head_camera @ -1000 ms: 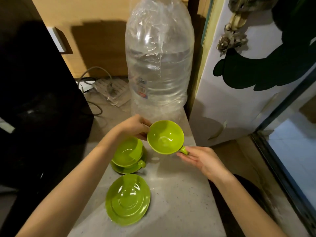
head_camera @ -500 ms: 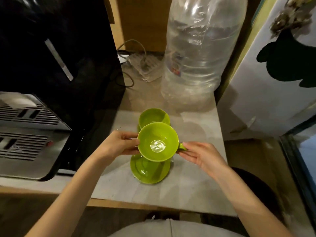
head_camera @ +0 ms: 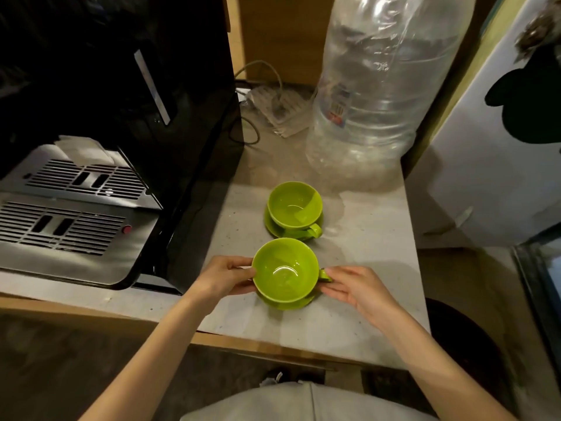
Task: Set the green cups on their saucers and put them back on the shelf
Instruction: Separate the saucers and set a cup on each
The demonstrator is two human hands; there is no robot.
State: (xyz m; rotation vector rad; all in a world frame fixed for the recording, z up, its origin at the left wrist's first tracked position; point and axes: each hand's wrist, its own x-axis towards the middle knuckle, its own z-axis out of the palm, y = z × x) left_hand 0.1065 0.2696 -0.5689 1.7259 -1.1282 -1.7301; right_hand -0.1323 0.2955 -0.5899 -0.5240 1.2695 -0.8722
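Observation:
A green cup (head_camera: 285, 270) rests on or just over a green saucer (head_camera: 299, 302) near the front of the grey counter (head_camera: 364, 256); only the saucer's front rim shows. My left hand (head_camera: 224, 276) grips the cup's left rim. My right hand (head_camera: 353, 285) pinches its handle on the right. Behind it a second green cup (head_camera: 294, 205) stands on its own saucer (head_camera: 273, 227), handle toward the front right, untouched.
A large clear plastic water bottle (head_camera: 379, 92) stands at the back right. A black coffee machine (head_camera: 115, 117) with a metal drip grate (head_camera: 66, 208) fills the left. A cable and power strip (head_camera: 273, 110) lie at the back. A white fridge door (head_camera: 491, 165) is on the right.
Both hands carried the cup from beside the bottle toward the front and lowered it onto the near saucer. The view tilted down, and the far cup now shows clearly behind.

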